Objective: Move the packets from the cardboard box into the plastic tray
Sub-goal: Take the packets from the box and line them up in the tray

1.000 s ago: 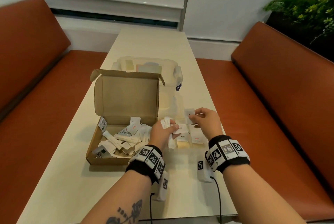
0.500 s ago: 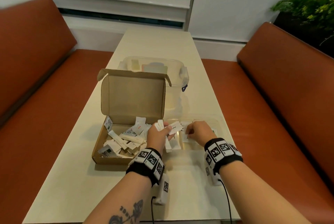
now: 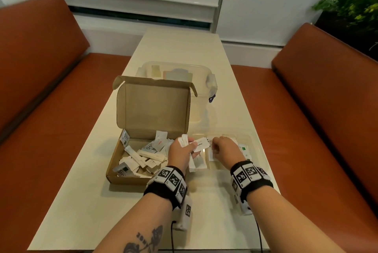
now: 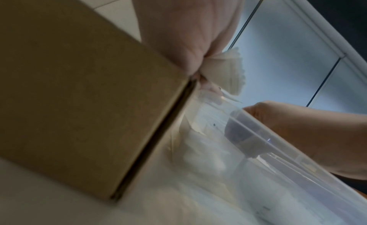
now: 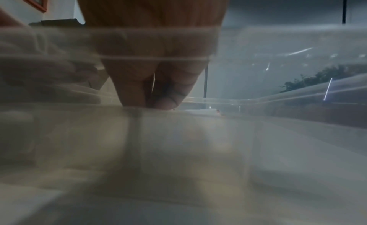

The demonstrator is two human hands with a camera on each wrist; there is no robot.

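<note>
A second ago the right hand was raised above the table with a small white packet pinched at its fingertips; now it has come down into the clear plastic tray just right of the cardboard box, its knuckles low over the packets already lying there. That reads as one more packet being set down, so the transfer is moving along, though the box is far from cleared: a loose heap of packets still covers its floor. The left hand has stayed at the seam between box and tray, and it grips a fanned bundle of white packets, fingers curled round them with the ends sticking out toward the right hand; the left wrist view shows the same crumpled white paper squeezed in the fist beside the box wall. The right hand's fingers point down, thumb and forefinger pressed together close to the tray floor, but whether a packet is still between them cannot be told through the blurred tray wall. A second clear lidded container sits behind the box on the long table
</note>
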